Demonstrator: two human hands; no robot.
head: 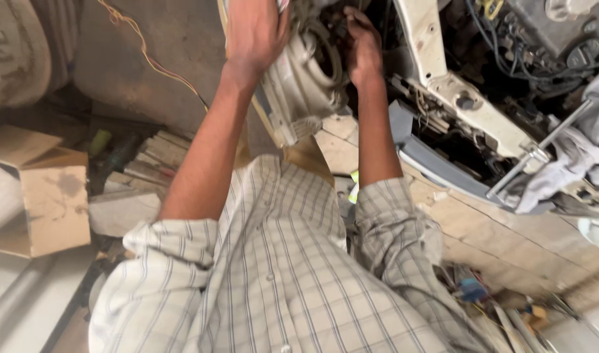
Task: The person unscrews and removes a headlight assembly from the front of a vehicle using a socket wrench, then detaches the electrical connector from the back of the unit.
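Observation:
My left hand (254,33) lies flat against the outer side of a dirty off-white plastic housing (298,85), a headlamp-like car part, and steadies it. On the back of the same housing, my right hand (361,46) has its fingers curled around a dark connector or socket by the round opening. Both forearms reach up out of checked shirt sleeves. What the right fingers pinch is partly hidden.
A car's open front with a white frame bar (443,78), wires and engine parts is at right. A grey bumper piece (437,170), a metal rod (541,150) and a grey rag (567,163) lie below it. Cardboard box (51,202) and wood scraps at left; stone floor (509,242).

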